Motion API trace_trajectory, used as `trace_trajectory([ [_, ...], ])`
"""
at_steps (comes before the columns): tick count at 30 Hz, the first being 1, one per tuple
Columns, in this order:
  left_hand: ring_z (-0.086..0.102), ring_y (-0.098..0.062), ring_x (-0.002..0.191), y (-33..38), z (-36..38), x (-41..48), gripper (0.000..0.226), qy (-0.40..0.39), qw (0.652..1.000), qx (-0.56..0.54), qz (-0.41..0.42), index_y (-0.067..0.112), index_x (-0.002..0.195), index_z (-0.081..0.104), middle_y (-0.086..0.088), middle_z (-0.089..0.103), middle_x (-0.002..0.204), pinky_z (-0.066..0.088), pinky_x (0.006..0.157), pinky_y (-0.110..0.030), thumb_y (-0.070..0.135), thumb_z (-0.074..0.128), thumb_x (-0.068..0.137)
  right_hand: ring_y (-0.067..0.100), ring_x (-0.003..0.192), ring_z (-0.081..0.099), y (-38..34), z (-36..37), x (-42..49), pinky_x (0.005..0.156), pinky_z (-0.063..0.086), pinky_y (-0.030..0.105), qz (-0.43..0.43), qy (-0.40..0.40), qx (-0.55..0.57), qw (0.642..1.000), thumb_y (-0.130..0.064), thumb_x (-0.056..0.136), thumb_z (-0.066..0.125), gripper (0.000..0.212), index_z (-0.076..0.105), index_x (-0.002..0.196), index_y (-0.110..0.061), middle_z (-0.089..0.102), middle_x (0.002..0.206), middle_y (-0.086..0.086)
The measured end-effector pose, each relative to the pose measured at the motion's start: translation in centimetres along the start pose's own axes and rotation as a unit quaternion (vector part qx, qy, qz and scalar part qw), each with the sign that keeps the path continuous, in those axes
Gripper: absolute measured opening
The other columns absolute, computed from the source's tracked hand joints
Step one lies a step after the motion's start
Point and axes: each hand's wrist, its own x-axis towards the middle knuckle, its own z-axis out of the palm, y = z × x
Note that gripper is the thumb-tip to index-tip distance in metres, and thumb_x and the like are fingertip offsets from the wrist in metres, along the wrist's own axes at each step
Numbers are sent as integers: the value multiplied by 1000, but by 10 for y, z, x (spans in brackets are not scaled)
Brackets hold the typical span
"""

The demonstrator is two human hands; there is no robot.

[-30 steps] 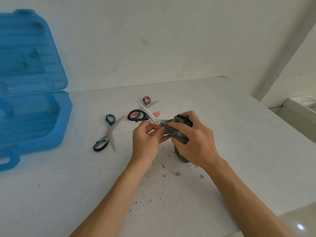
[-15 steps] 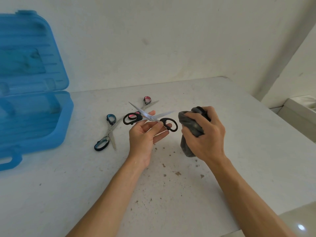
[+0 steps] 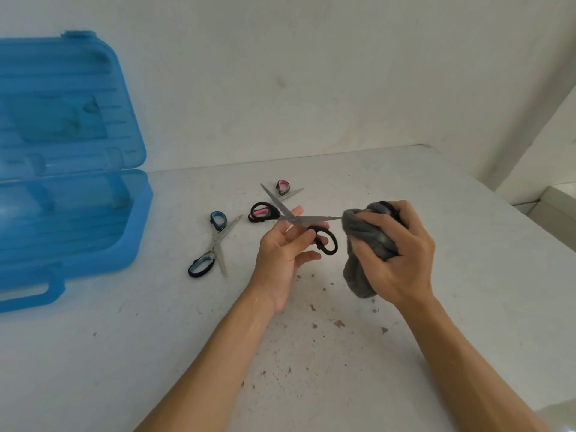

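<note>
My left hand (image 3: pixel 285 252) holds black-handled scissors (image 3: pixel 325 241) above the white table, blades spread open; one blade points up-left, the other runs right. My right hand (image 3: pixel 397 254) grips a bunched grey cloth (image 3: pixel 363 244), and the tip of the right-pointing blade meets the cloth's upper edge. Red-and-black scissors (image 3: pixel 263 211) lie open on the table behind my left hand, partly hidden by it. Blue-handled scissors (image 3: pixel 212 244) lie open on the table to the left.
An open blue plastic case (image 3: pixel 74 194) sits at the left of the white table (image 3: pixel 311 369), its lid leaning on the wall. Brown crumbs (image 3: pixel 338 323) are scattered on the table below my hands. The table's right edge drops off near a white ledge (image 3: pixel 558 198).
The cloth came off the scissors and my right hand drew away to the right; the scissors opened in my left hand. Now the cloth has come back to one blade's tip.
</note>
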Motion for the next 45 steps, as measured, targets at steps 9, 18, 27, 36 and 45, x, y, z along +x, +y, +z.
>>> trace_trajectory([
  [9, 29, -12, 58, 5, -3, -4, 58, -109, 943, -281, -138, -8, 144, 50, -1, 39, 62, 29, 50, -23, 9, 29, 92, 1, 96, 61, 3, -9, 8, 86, 47, 15, 99, 72, 62, 991, -9, 78, 73, 25, 77, 102, -9, 62, 104, 3],
  [18, 27, -11, 54, 4, -15, -5, 58, -224, 903, -311, -194, -7, 147, 45, 1, 31, 56, 24, 44, -25, 5, 53, 90, 1, 99, 58, 0, -1, 2, 85, 47, 14, -16, 14, 33, 999, -19, 79, 69, 31, 78, 104, -4, 60, 104, 9],
  [27, 15, -9, 47, 2, -8, -4, 42, -153, 930, -245, -227, 9, 85, 73, 5, 20, 47, 15, 36, -19, 16, 33, 94, 21, 85, 65, -5, 12, -1, 62, 56, 33, -128, -22, -70, 989, -16, 82, 81, 29, 80, 110, -14, 63, 112, 13],
  [36, 11, -9, 46, 10, -5, -9, 26, -148, 939, -200, -237, 16, 73, 56, 6, 20, 41, 10, 37, -20, 20, 35, 88, 20, 73, 62, -4, 19, -2, 54, 51, 29, -131, -36, -140, 981, -19, 81, 77, 19, 81, 99, -17, 68, 106, 10],
  [45, 13, -9, 45, 9, -11, -6, 20, -156, 931, -220, -247, 16, 88, 55, 6, 27, 39, 11, 37, -20, 19, 35, 88, 21, 70, 62, 1, 19, -1, 53, 50, 28, -126, -24, -174, 976, -18, 81, 80, 19, 81, 100, -17, 67, 104, 10],
])
